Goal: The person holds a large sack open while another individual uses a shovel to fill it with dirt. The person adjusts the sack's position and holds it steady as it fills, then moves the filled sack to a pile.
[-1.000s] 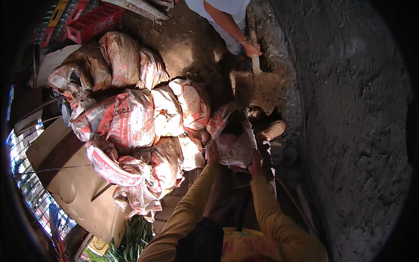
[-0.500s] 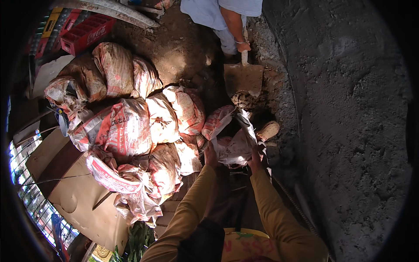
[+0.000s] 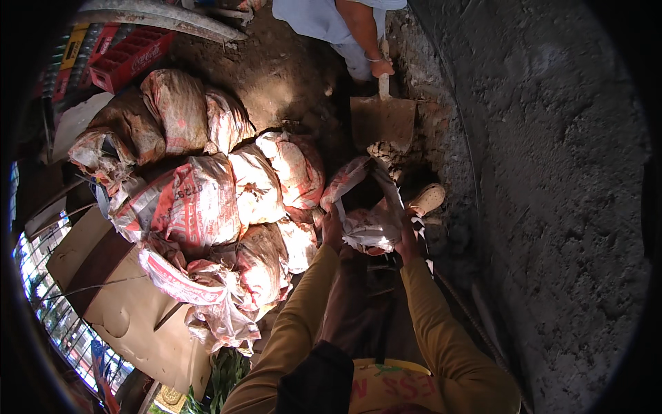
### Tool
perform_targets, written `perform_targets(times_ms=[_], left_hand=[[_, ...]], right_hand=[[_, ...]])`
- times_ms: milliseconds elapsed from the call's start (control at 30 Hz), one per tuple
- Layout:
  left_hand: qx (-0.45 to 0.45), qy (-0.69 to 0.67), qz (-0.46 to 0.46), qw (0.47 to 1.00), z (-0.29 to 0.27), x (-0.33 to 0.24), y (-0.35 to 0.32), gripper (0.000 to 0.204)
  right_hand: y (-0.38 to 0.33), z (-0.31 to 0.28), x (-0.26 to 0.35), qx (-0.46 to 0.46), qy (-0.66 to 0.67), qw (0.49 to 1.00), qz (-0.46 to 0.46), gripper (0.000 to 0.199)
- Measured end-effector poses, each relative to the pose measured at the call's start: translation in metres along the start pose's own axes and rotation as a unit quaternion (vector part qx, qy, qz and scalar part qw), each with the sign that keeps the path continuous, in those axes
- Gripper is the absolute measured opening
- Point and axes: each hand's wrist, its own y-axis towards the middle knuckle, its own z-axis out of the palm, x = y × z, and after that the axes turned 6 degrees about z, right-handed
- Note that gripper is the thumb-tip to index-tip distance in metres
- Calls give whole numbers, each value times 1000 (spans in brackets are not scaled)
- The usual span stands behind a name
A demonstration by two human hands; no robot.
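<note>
While a co-worker's bare hand (image 3: 381, 67) grips the pale handle of a broad, rust-brown metal shovel (image 3: 383, 123) at the far side, a person in mustard-yellow long sleeves (image 3: 301, 298) spreads a grimy white-and-red plastic sack (image 3: 372, 224) w/ both bare hands. The L hand (image 3: 332, 231) clasps the sack's L rim, the R hand (image 3: 407, 241) its R rim, set apart so the dark mouth gapes btwn them. The sack is just R of a heap of bulging, soil-stained red-and-white sacks (image 3: 200, 200), on the near side of loose brown clods (image 3: 389, 153); a tan shoe (image 3: 429, 199) is close by its R edge, w/ a rough grey cement surface (image 3: 552, 172) beyond. Whether the blade carries a load, can't tell. Main risk, by the look of it: the rim seems limp, so if either hand slackens, the mouth could fold in & dirt miss it. A heavy load might tug the plastic from the fingers; an off-line blade could nick rim, knuckles or shoe.
</note>
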Motion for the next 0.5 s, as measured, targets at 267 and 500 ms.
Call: perform_targets(times_ms=[267,500], left_hand=[[61,-131,-57,988,-2,30,7,38],[-26,353,153,923,-42,58,31,63]], right_hand=[[-1,-16,19,-24,-19,998,47,41],[2,30,-2,-101,-347,929,76,44]])
